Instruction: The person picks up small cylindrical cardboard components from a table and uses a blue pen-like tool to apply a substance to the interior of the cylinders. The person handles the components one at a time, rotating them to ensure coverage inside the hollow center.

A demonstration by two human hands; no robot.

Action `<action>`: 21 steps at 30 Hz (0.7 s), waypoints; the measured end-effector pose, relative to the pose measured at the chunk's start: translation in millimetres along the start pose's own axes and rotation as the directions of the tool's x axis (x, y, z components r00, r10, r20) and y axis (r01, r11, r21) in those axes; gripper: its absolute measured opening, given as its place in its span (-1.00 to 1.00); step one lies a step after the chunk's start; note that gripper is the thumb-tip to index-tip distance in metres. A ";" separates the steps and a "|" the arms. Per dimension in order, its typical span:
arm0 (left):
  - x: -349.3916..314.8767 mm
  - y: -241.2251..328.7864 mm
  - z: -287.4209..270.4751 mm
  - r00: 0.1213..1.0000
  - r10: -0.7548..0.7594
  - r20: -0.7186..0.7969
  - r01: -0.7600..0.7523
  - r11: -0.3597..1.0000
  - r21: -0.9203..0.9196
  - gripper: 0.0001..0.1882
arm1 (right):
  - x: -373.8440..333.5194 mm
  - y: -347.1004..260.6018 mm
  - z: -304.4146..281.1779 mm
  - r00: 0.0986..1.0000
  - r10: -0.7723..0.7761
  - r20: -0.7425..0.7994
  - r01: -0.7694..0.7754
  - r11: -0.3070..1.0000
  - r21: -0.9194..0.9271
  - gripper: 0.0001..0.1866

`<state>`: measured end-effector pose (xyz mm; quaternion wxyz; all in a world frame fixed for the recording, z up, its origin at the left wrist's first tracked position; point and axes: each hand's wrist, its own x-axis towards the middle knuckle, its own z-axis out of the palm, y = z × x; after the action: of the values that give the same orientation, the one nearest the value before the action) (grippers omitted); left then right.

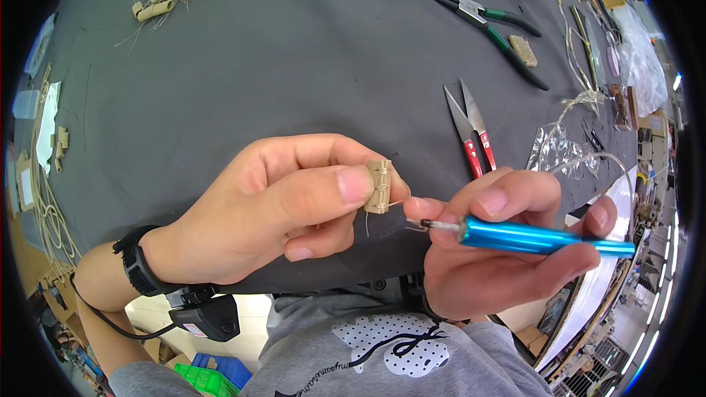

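Two hands (pixel 287 202) (pixel 474 276), one cylinder (pixel 379 187), one blue tool (pixel 518 237)

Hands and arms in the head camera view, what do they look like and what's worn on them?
Both the left hand and right hand are ungloved. A black band circles the left wrist, with a boxy black device and thin black cable beside it. A grey sleeve shows on the left arm.

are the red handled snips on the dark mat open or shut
Open: the red-handled snips lie with their two blades spread in a V, tips apart. Their lower end is hidden by the right hand.
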<state>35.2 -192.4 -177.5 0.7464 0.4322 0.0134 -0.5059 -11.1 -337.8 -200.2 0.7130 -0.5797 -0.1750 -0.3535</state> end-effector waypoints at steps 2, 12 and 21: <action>-0.3 1.4 0.9 1.000 -0.009 -0.005 0.009 1.000 -0.003 -0.66 | 0.1 0.7 -0.9 1.000 -0.013 -0.001 0.013 1.000 0.001 -0.61; 0.1 -0.1 1.2 1.000 0.005 -0.030 -0.005 1.000 -0.011 -0.62 | -1.7 2.6 -1.9 0.998 -0.060 0.008 0.060 0.998 0.016 -0.61; 0.7 0.5 1.2 1.000 -0.001 -0.023 0.001 1.000 -0.002 -0.61 | -2.0 7.1 0.8 0.989 -0.147 -0.014 0.146 0.989 -0.021 -0.59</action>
<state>35.4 -193.7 -176.8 0.7466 0.4370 0.0225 -0.5012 -7.3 -335.8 -206.4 0.6808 -0.5694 -0.2080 -0.4112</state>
